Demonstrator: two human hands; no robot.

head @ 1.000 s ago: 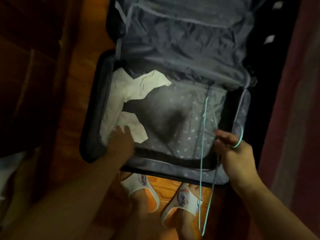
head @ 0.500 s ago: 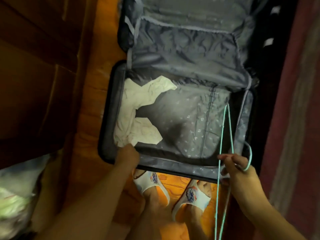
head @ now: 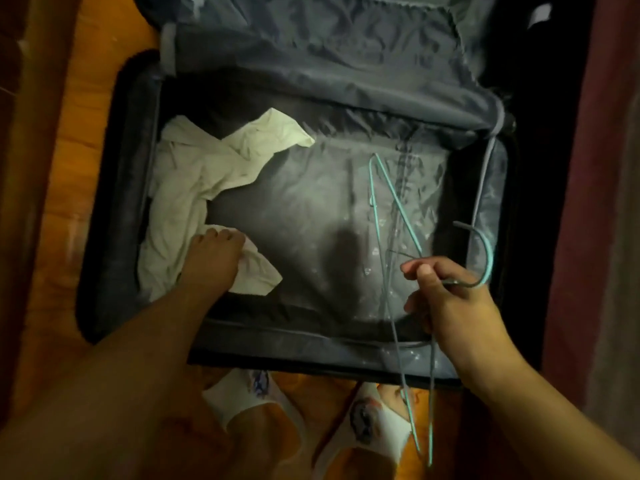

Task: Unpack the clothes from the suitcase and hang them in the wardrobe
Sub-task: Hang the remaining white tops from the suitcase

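Your landmark is the open suitcase (head: 114, 202) lying on the wooden floor (head: 93, 109); everything below is placed against it.

The pale garment (head: 194, 178) lies crumpled along the suitcase's left inner wall, with one flap reaching toward the middle of the lining and another folded near the front edge. Your left hand (head: 213, 258) rests on that front flap, fingers (head: 225, 235) curled onto the cloth; it looks like the start of a grasp, though whether the cloth is truly pinched is hard to tell in this dim light. Your right hand (head: 450, 299) is over the suitcase's right front corner, its fingers closed around the neck of a teal wire hanger (head: 391, 195), whose hook curls toward the right wall and whose frame points at the hinge side.

The step in hand seems to be lifting the garment out to dress it on the hanger. Gather more than the loose flap: slide your fingers under the bulk by the left wall, or find the collar or shoulders, so the piece comes up in one shape rather than trailing. Lift straight up, clear of the suitcase rim. Keep the hanger out over the right side, away from the cloth, so its wire tips do not snag the lining or the fabric. Your slippered feet (head: 249, 400) stand just outside the front edge; let the garment hang free of them.
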